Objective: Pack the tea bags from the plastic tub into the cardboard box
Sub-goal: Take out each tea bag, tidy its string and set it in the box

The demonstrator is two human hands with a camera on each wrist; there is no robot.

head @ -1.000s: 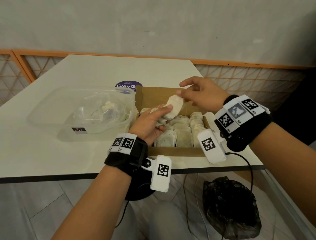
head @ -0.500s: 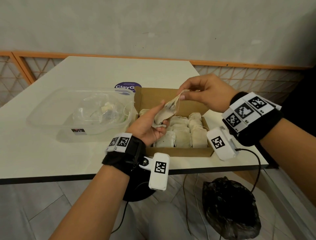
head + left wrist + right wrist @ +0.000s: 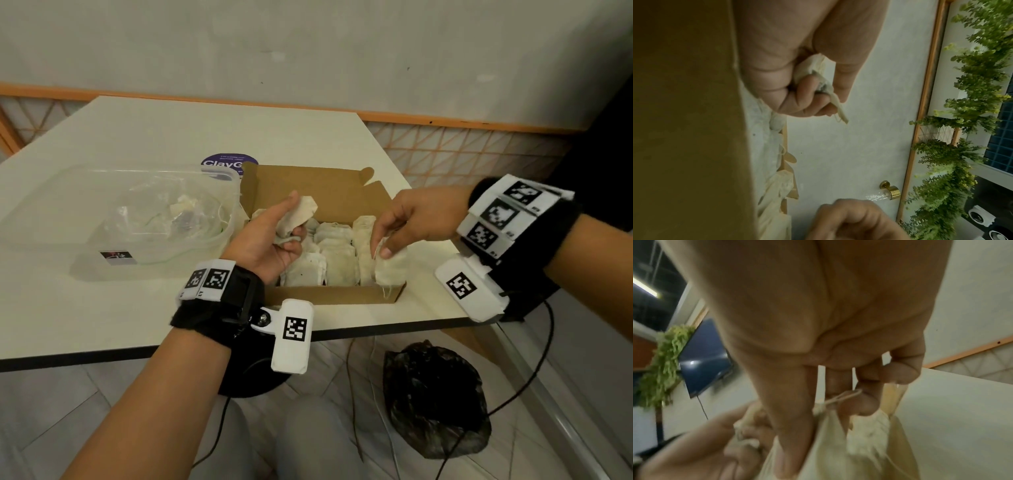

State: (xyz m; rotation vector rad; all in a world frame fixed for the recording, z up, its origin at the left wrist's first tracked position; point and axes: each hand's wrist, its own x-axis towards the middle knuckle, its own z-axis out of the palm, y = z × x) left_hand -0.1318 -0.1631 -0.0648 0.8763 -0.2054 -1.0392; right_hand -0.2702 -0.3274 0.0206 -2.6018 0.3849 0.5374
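Note:
An open cardboard box (image 3: 329,295) sits near the table's front edge, holding several pale tea bags (image 3: 337,255) in rows. My left hand (image 3: 274,236) hovers over the box's left side and grips a small bunch of tea bags (image 3: 297,216), seen crumpled in the fist (image 3: 819,76) in the left wrist view. My right hand (image 3: 394,236) pinches one tea bag (image 3: 392,269) by its top at the box's front right corner; the bag (image 3: 838,443) hangs below the fingers. The clear plastic tub (image 3: 113,219) stands left of the box with a plastic bag and scraps inside.
A round purple label (image 3: 228,163) lies behind the tub and box. The table's dark front edge (image 3: 376,330) runs just below the box. On the floor below are a black plastic bag (image 3: 435,401) and cables. A wall with an orange rail is behind.
The hands have parted: my right hand pulled one tea bag away and carried it down to the box's front right corner. My left hand kept the rest over the box's left side.

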